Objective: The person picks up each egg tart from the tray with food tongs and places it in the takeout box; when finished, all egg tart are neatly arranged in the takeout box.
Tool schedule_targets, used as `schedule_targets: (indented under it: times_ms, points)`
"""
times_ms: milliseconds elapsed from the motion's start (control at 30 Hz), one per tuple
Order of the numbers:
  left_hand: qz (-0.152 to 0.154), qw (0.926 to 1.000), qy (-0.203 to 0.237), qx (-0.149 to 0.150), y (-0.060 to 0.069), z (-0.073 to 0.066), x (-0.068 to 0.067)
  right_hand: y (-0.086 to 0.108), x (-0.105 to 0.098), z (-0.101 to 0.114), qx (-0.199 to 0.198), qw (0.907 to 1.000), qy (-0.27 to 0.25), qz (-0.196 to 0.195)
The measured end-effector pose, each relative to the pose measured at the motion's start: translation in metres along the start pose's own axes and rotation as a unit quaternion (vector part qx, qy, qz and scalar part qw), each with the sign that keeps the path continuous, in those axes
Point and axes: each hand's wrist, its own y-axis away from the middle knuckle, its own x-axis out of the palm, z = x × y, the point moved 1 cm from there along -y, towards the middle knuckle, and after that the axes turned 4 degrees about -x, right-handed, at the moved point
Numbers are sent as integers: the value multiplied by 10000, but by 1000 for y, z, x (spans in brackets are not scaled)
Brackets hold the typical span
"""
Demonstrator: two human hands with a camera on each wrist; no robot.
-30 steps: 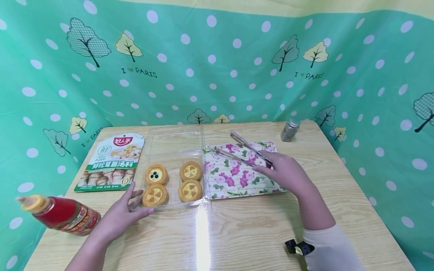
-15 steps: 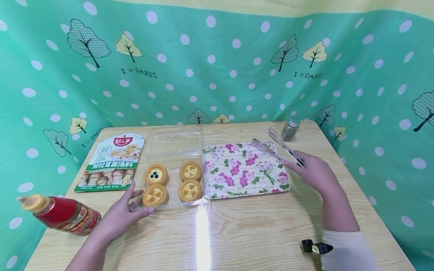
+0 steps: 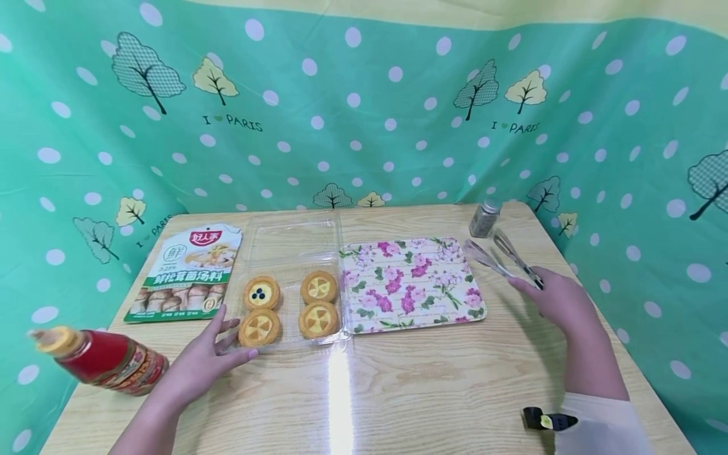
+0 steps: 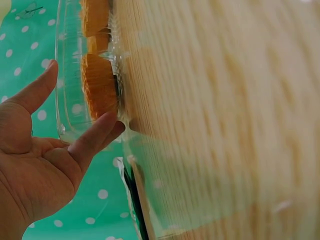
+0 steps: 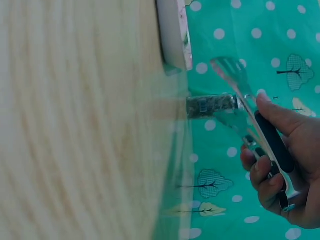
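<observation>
In the head view, the left hand (image 3: 199,363) rests at the near left corner of a clear plastic clamshell box (image 3: 292,237), thumb along its front edge. Its fingers look fairly straight in the left wrist view, beside the box wall. Several egg tarts (image 3: 318,320) sit in the box, one with dark berries (image 3: 261,293). The right hand (image 3: 563,303) grips metal serving tongs with black handles (image 5: 274,142). The tongs' two arms are spread with nothing between them, over the table right of a floral tray (image 3: 418,284). The left palm is hidden in the head view.
A soup seasoning pouch (image 3: 188,272) lies left of the box. A red squeeze bottle (image 3: 114,363) stands by the left forearm. Behind the tongs is a small glass spice jar (image 3: 485,218). A green dotted curtain (image 3: 370,126) surrounds the wooden table (image 3: 409,392).
The right hand has moved right with the tongs, from above the floral tray to beyond its right edge. The left hand and the box have stayed in place.
</observation>
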Motion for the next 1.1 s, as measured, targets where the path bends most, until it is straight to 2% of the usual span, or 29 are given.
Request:
schedule_targets:
  times_ms: [300,567,700,900,1100]
  points:
    - [-10,10000,4,30,1,-1,0,-5,8,-9,391,9984,-179,358]
    - [-4,10000,-49,16,0,-1,-1,-7,10,-10,307,9981,-210,482]
    - [-10,10000,-55,1,0,-1,-1,-7,10,-10,352,9967,-305,664]
    - [-21,10000,-56,-10,1,-2,-1,-11,14,-7,343,9970,49,689]
    - [-23,9999,-113,-28,1,-3,-1,-12,20,-1,529,9945,-318,842]
